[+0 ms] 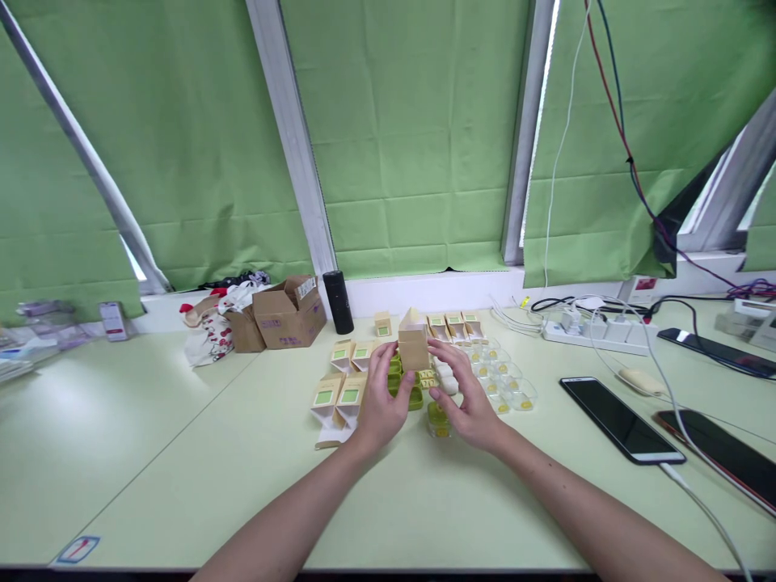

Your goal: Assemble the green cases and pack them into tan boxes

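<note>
Both my hands hold a small brown cardboard box (414, 343) above the middle of the table, its top flap standing up. My left hand (381, 400) grips its left side with curled fingers. My right hand (466, 396) pinches its right side from the other way. Under and around the box lie green trays (415, 396), small white pieces (447, 380) and clear round cups with yellow centres (506, 384). More small brown boxes with green labels (339, 388) stand to the left, and others (454, 323) behind.
A black cylinder (338, 301) and open cardboard cartons (284, 311) stand at the back left by a printed bag (209, 335). A white power strip (597, 331) with cables and three dark phones (622, 419) lie on the right. Green curtains hang behind.
</note>
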A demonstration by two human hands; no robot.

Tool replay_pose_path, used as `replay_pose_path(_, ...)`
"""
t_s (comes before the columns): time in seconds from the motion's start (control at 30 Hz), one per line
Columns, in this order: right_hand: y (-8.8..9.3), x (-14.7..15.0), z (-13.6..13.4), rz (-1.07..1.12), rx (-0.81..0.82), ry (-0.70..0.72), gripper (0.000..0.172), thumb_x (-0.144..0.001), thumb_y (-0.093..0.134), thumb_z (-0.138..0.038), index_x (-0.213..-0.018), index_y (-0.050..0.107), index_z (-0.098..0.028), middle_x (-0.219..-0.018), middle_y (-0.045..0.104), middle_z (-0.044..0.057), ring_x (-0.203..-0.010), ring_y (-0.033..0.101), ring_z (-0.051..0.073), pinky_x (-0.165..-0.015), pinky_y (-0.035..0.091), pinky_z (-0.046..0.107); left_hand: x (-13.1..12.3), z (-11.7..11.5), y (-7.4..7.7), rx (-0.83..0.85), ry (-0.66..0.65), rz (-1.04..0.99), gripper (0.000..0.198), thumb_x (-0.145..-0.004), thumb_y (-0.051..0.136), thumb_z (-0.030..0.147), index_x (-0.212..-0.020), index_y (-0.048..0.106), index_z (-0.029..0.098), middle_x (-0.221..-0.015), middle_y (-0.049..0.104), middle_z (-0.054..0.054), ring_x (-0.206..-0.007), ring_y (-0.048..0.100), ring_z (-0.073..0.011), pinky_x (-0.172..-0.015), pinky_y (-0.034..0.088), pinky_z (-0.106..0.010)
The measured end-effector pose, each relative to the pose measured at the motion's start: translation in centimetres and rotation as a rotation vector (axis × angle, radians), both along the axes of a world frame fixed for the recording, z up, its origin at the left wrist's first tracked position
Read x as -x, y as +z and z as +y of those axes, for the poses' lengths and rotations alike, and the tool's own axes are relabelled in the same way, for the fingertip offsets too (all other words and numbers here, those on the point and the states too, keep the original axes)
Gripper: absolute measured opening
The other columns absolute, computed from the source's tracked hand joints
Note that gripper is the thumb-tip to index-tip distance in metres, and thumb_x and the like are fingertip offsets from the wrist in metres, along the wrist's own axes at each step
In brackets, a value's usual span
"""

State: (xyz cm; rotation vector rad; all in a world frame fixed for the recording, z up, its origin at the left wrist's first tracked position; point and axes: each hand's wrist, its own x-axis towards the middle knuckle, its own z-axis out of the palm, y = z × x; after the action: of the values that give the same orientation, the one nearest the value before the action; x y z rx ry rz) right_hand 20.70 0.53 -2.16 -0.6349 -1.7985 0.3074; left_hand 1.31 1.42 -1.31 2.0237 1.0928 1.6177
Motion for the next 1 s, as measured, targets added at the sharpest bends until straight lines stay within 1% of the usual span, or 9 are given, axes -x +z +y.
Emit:
replay_pose_path(0.17, 0.4, 0.1, -0.5, -0.019, -0.050, 0.035, 0.055, -0.106, 0.052, -0.025, -0.159, 0.044, -0.039, -0.156, 0.058, 0.006, -0.154, 0.041, 0.031, -0.127, 0.038, 0.062, 0.1, 0.5, 0.3, 0.045, 0.019, -0.037, 0.045, -0.100, 0.065, 0.055, -0.133, 0.064, 0.024, -0.127, 0.065, -0.011, -0.117, 0.061, -0.0283, -0.099, 0.050, -0.040)
replay_pose_path(0.33, 0.5, 0.0, -0.4, -0.043, -0.072, 0.074, 0.051, -0.106, 0.049, -0.021, -0.154, 0.049, -0.038, -0.150, 0.064, 0.007, -0.142, 0.057, 0.030, -0.124, 0.040, 0.061, 0.4, 1.4, 0.2, 0.122, 0.057, -0.109, 0.060, -0.092, 0.075, 0.055, -0.139, 0.055, 0.024, -0.125, 0.069, -0.010, -0.113, 0.064, -0.0273, -0.093, 0.049, -0.039)
replay_pose_path(0.4, 0.8, -0.5, 0.0, -0.061, -0.112, 0.031, 0.040, -0.104, 0.052, -0.021, -0.141, 0.060, -0.035, -0.133, 0.073, 0.006, -0.127, 0.066, 0.030, -0.119, 0.043, 0.060, 0.7, 1.7, 0.3, 0.167, 0.004, -0.110, 0.058, -0.092, 0.075, 0.052, -0.137, 0.055, 0.023, -0.124, 0.071, -0.011, -0.111, 0.066, -0.0270, -0.093, 0.050, -0.039)
replay_pose_path(0.5, 1.6, -1.5, 0.3, -0.176, -0.132, -0.085, 0.016, -0.099, 0.060, -0.020, -0.104, 0.071, -0.029, -0.093, 0.076, 0.005, -0.098, 0.068, 0.029, -0.095, 0.051, 0.052, 1.3, 2.1, 1.1, 0.251, -0.100, -0.085, 0.053, -0.089, 0.076, 0.046, -0.131, 0.058, 0.019, -0.122, 0.072, -0.012, -0.108, 0.068, -0.0277, -0.096, 0.052, -0.043)
replay_pose_path(0.53, 1.9, -1.9, 0.3, -0.269, -0.113, -0.120, 0.012, -0.096, 0.062, -0.020, -0.097, 0.071, -0.027, -0.085, 0.074, 0.005, -0.091, 0.066, 0.029, -0.090, 0.049, 0.051, 1.5, 2.1, 1.5, 0.276, -0.122, -0.072, 0.052, -0.087, 0.077, 0.043, -0.130, 0.058, 0.019, -0.123, 0.072, -0.012, -0.109, 0.069, -0.0284, -0.098, 0.053, -0.044)
replay_pose_path(0.6, 2.6, -2.4, 0.1, -0.484, -0.048, -0.123, 0.003, -0.090, 0.071, -0.023, -0.092, 0.071, -0.025, -0.084, 0.074, 0.005, -0.088, 0.063, 0.028, -0.086, 0.046, 0.048, 2.0, 1.9, 2.3, 0.318, -0.144, -0.043, 0.051, -0.083, 0.080, 0.038, -0.127, 0.060, 0.019, -0.126, 0.072, -0.013, -0.114, 0.069, -0.0306, -0.101, 0.053, -0.046)
replay_pose_path(0.77, 3.4, -2.6, -0.4, -0.773, 0.080, -0.121, 0.023, -0.077, 0.089, -0.031, -0.088, 0.071, -0.025, -0.084, 0.076, 0.005, -0.092, 0.060, 0.030, -0.080, 0.041, 0.042, 3.0, 1.1, 3.7, 0.378, -0.236, 0.059, 0.052, -0.076, 0.085, 0.034, -0.121, 0.062, 0.020, -0.130, 0.070, -0.013, -0.118, 0.068, -0.0331, -0.105, 0.053, -0.048)
replay_pose_path(0.87, 3.3, -2.7, -0.3, -0.798, 0.110, -0.107, 0.023, -0.075, 0.091, -0.029, -0.085, 0.071, -0.025, -0.081, 0.075, 0.004, -0.089, 0.060, 0.028, -0.079, 0.039, 0.040, 3.6, 0.6, 3.8, 0.375, -0.292, 0.128, 0.045, -0.077, 0.084, 0.034, -0.117, 0.065, 0.021, -0.123, 0.071, -0.011, -0.114, 0.067, -0.0321, -0.104, 0.053, -0.047)
replay_pose_path(1.0, 3.3, -3.3, 0.2, -0.810, 0.149, -0.145, 0.021, -0.073, 0.090, -0.022, -0.083, 0.071, -0.024, -0.079, 0.074, 0.004, -0.088, 0.060, 0.028, -0.076, 0.036, 0.037, 4.2, 0.1, 3.5, 0.371, -0.243, 0.330, 0.050, -0.072, 0.089, 0.032, -0.117, 0.069, 0.022, -0.117, 0.071, -0.009, -0.111, 0.065, -0.0332, -0.099, 0.053, -0.046)
